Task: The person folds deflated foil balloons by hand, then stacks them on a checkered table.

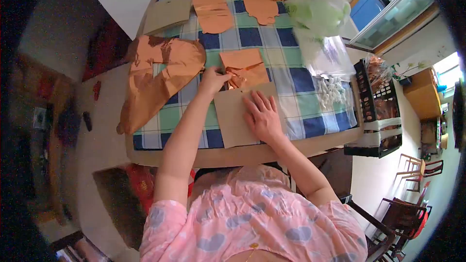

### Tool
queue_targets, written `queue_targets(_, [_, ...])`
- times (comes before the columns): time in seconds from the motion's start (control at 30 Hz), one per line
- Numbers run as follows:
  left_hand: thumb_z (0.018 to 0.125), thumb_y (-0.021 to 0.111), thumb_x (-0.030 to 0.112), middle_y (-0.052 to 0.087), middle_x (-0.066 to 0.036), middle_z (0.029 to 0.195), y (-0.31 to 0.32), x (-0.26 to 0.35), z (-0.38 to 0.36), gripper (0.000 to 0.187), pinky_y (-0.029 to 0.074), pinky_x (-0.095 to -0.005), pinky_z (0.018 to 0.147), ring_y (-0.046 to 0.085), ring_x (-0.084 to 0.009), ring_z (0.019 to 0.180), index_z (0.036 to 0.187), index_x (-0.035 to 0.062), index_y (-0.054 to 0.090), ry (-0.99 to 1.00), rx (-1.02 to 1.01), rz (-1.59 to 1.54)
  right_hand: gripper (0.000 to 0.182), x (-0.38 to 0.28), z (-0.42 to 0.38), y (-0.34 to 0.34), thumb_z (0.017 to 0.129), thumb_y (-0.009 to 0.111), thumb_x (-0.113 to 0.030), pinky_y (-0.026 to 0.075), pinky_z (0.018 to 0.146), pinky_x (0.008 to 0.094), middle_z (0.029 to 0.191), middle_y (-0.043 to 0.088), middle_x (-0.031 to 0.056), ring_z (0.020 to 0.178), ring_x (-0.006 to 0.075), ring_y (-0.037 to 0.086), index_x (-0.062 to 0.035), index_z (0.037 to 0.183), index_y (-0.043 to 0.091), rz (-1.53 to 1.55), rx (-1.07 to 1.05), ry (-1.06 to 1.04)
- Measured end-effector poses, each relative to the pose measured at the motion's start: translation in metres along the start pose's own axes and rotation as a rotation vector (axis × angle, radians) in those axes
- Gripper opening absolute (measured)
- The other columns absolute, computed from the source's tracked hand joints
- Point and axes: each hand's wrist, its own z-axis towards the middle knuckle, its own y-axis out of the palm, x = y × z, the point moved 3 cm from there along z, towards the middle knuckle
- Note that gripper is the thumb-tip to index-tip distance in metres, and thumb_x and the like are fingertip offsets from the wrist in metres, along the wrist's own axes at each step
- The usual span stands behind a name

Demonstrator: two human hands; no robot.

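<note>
My left hand [214,80] pinches the edge of a shiny copper-coloured foil sheet [248,73], which is creased near my fingertips. Its far part lies flat on the checked tablecloth. A tan cardboard sheet [230,122] overlaps the near edge of the foil. My right hand [264,116] rests flat on that cardboard, fingers spread. Just left of my left hand lies a large crumpled copper-coloured sheet [167,75] with a notch on its left side. What lies under the cardboard is hidden.
Cut copper-coloured shapes [213,5] and another cardboard piece [167,13] lie at the far side. Clear and greenish plastic bags [318,12] and a bundle of white strings [332,92] sit on the right. Beyond the table's right edge stands a black crate [381,102] of wrapped items.
</note>
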Motion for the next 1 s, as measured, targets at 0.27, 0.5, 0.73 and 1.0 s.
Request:
queue_targets(0.27, [0.065,0.079,0.016,0.066,-0.009,0.084,0.009,0.022,0.004,0.040,0.049,-0.0288,0.068,0.062,-0.0158,0.075,0.096,-0.0035,0.063,-0.073,-0.086,0.019,0.044,0.002,-0.001,0.000,0.086,0.053,-0.026,0.022,0.109,0.0511,0.138,0.042,0.0130,0.131,0.0300,0.035,-0.0105,0.127,0.048,0.015,-0.006,0.011])
queue_targets(0.5, [0.073,0.073,0.009,0.066,-0.008,0.088,0.013,0.021,-0.011,0.027,0.049,-0.0274,0.068,0.062,-0.0136,0.078,0.096,-0.0025,0.064,0.149,-0.069,-0.226,0.043,0.006,-0.003,0.004,0.089,0.048,-0.027,0.019,0.110,0.0501,0.139,0.041,0.0145,0.132,0.0311,0.032,-0.0065,0.127,0.047,0.053,-0.023,0.036])
queue_targets(0.73, [0.073,0.062,-0.001,0.064,-0.008,0.087,0.016,0.028,-0.079,0.018,0.048,-0.0367,0.073,0.059,-0.0284,0.084,0.089,0.0054,0.065,0.748,0.049,0.296,0.042,0.006,-0.002,0.005,0.089,0.046,-0.026,0.021,0.109,0.0524,0.136,0.044,0.0151,0.131,0.0316,0.034,-0.0076,0.126,0.049,0.056,-0.026,0.035])
queue_targets(1.0, [0.073,0.058,-0.005,0.055,-0.013,0.114,0.015,-0.001,-0.117,0.029,0.041,-0.0420,0.094,0.051,-0.0328,0.109,0.102,0.0040,0.055,0.866,0.185,0.612,0.045,0.003,0.001,-0.006,0.080,0.054,-0.022,0.034,0.102,0.0445,0.131,0.048,0.0152,0.123,0.0344,0.041,-0.0097,0.124,0.052,0.187,-0.031,-0.011])
